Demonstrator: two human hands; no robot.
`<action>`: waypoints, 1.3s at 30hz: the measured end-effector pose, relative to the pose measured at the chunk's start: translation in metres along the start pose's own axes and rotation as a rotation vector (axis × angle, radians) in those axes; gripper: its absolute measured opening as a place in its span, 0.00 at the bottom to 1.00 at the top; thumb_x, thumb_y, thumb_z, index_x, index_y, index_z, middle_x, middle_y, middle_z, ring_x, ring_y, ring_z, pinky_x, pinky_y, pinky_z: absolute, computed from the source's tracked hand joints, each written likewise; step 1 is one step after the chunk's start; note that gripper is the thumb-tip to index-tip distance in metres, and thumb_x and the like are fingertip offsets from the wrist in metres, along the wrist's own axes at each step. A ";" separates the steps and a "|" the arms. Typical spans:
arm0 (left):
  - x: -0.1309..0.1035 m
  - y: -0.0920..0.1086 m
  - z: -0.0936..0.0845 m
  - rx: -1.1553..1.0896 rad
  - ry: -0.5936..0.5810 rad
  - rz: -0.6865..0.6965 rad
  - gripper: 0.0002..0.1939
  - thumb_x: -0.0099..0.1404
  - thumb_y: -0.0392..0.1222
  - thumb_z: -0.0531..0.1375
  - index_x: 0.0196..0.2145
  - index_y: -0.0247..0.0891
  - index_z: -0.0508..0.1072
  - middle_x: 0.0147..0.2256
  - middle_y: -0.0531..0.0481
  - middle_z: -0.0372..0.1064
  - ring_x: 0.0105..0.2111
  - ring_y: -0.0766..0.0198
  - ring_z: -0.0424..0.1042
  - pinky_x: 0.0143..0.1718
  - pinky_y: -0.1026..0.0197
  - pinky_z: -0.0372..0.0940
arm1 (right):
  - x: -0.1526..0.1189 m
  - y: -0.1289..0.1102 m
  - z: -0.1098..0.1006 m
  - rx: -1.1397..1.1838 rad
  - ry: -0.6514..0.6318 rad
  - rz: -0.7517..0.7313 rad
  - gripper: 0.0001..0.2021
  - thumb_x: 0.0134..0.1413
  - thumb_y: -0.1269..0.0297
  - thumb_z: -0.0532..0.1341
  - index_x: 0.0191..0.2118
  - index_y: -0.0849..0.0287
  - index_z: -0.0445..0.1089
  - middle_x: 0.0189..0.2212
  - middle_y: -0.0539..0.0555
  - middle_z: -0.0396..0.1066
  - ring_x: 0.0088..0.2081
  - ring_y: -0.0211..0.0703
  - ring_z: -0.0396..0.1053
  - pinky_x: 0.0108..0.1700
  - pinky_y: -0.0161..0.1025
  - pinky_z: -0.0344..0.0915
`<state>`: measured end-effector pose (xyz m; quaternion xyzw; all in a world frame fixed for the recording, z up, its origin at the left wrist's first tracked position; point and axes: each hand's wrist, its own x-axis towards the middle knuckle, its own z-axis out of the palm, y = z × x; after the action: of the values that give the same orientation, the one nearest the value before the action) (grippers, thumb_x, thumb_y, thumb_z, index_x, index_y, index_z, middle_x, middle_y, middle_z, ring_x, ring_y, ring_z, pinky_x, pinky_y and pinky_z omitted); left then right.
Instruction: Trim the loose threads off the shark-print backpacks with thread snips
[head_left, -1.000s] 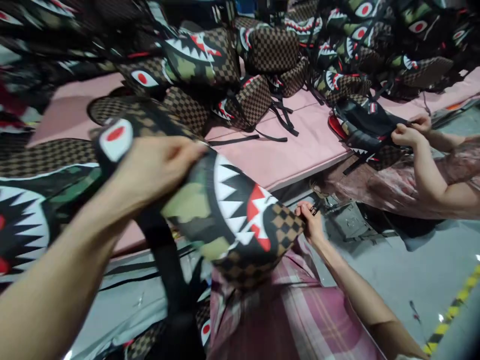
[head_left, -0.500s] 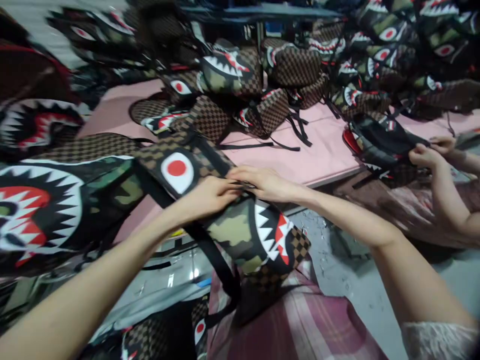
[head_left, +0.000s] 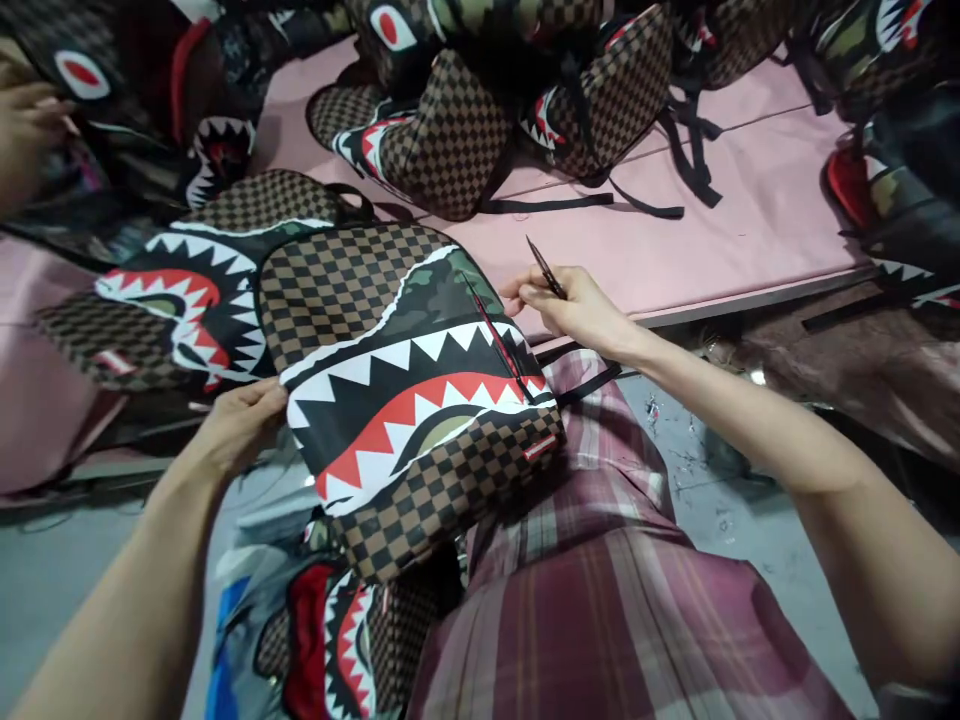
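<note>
So, one shark-mouth backpack (head_left: 352, 285) was held at the front edge of the pink table (head_left: 750, 215), its side pinched by the left hand's (head_left: 241, 425) fingers. Near that edge, one thin dark tool (head_left: 545, 268) was held in the right hand's (head_left: 581, 310) bent fingers.

It looks like a bag workshop. Matching backpacks (head_left: 465, 135) crowd a pink table (head_left: 742, 235); scraps (head_left: 651, 408) litter the grey floor (head_left: 739, 500).
</note>
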<state>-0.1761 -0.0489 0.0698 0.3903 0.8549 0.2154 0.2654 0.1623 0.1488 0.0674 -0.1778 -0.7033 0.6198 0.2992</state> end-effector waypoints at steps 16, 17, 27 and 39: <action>0.017 -0.006 0.008 -0.411 -0.109 -0.104 0.16 0.44 0.48 0.65 0.25 0.35 0.67 0.22 0.58 0.67 0.26 0.70 0.60 0.30 0.68 0.56 | 0.005 -0.012 0.020 -0.093 -0.017 -0.018 0.12 0.60 0.62 0.50 0.39 0.65 0.65 0.28 0.48 0.67 0.26 0.27 0.61 0.28 0.27 0.59; 0.015 0.007 0.007 -0.360 -0.105 -0.069 0.16 0.44 0.49 0.64 0.23 0.35 0.66 0.20 0.59 0.64 0.25 0.71 0.59 0.28 0.69 0.55 | 0.007 -0.014 0.021 -0.114 -0.018 -0.033 0.13 0.61 0.61 0.50 0.40 0.65 0.65 0.29 0.48 0.67 0.26 0.27 0.60 0.29 0.27 0.59; -0.017 0.210 0.045 0.089 -0.379 1.005 0.14 0.61 0.46 0.50 0.34 0.38 0.73 0.33 0.51 0.70 0.34 0.64 0.67 0.39 0.61 0.61 | -0.002 -0.087 0.007 -1.039 -0.115 -0.186 0.10 0.57 0.73 0.50 0.42 0.62 0.66 0.35 0.53 0.62 0.35 0.38 0.61 0.35 0.35 0.58; 0.008 0.225 0.053 0.554 -0.178 1.296 0.19 0.54 0.38 0.60 0.44 0.36 0.63 0.50 0.41 0.57 0.54 0.50 0.53 0.51 0.48 0.54 | 0.017 -0.112 0.002 -1.320 -0.518 -0.002 0.08 0.53 0.68 0.55 0.38 0.59 0.69 0.37 0.55 0.69 0.29 0.39 0.64 0.28 0.35 0.54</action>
<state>-0.0234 0.1009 0.1566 0.8896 0.4490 0.0720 0.0436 0.1618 0.1391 0.1799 -0.1683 -0.9808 0.0863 -0.0472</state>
